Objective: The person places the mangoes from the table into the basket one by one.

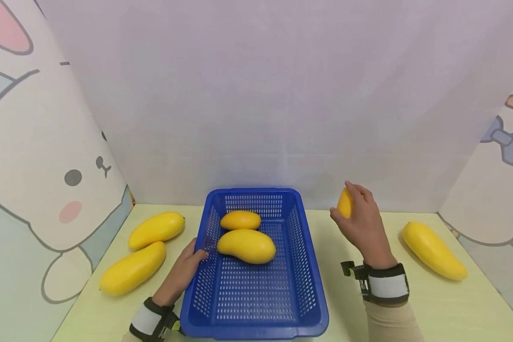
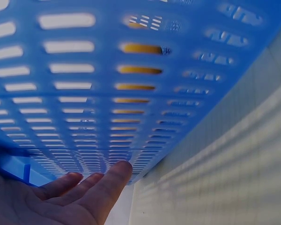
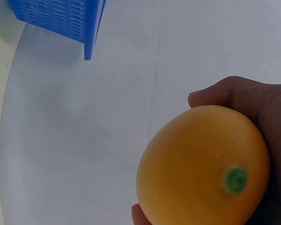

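Observation:
A blue plastic basket [image 1: 256, 331] with slotted walls stands in the middle of the table. Inside it lie a smaller orange-yellow mango [image 1: 241, 220] and, just in front, a larger yellow mango [image 1: 246, 246]. My left hand [image 1: 184, 270] grips the basket's left rim, thumb over the edge and fingers [image 2: 107, 190] against the slotted outside wall. Off to the basket's right, my right hand [image 1: 363, 223] holds an orange-yellow mango [image 3: 201, 164] above the table. Its green stem spot faces the right wrist camera; the palm hides part of it in the head view.
Two yellow mangoes, a rear one [image 1: 157, 230] and a front one [image 1: 133, 269], lie left of the basket. Another yellow mango [image 1: 433, 251] rests at the far right. A pale cloth wall [image 1: 278, 104] rises behind the light yellow-green table [image 1: 461, 313], with cartoon-printed panels at both sides.

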The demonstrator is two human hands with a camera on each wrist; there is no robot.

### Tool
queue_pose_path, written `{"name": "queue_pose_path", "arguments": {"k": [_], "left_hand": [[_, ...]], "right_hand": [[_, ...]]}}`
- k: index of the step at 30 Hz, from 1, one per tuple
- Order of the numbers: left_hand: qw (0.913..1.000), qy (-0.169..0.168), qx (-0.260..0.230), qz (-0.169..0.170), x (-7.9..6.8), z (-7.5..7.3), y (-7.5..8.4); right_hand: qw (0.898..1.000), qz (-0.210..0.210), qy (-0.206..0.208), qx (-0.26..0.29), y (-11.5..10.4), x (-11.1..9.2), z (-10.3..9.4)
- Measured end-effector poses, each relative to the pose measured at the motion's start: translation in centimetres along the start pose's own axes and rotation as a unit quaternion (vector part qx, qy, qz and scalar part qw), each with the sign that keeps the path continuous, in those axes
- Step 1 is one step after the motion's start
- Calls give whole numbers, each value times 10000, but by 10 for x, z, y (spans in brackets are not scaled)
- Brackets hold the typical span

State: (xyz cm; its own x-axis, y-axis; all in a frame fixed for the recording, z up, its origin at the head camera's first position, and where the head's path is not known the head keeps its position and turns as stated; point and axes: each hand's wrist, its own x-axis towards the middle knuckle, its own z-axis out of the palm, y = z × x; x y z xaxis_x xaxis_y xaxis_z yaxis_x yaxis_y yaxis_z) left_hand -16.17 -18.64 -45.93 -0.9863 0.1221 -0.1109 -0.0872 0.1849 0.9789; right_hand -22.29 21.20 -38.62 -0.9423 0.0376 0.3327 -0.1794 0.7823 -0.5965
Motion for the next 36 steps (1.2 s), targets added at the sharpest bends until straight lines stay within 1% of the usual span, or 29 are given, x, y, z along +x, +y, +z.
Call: {"name": "queue_pose_path", "arguments": {"k": [12,22,26,36], "left_hand": [[10000,24,16,-49,0,1,-1],[10000,39,17,-73,1,0,0],[10000,32,-7,-53,1,0,0],[10000,37,-9,9,1,0,-1]], "right_hand": [[9995,-214,191,95,-19,-7,-5],[9965,-596,480,331,-35,-14,-8],[9952,-749,485,397,-41,-17,-5],[9935,-955,423,448,-53,-23,3]]}}
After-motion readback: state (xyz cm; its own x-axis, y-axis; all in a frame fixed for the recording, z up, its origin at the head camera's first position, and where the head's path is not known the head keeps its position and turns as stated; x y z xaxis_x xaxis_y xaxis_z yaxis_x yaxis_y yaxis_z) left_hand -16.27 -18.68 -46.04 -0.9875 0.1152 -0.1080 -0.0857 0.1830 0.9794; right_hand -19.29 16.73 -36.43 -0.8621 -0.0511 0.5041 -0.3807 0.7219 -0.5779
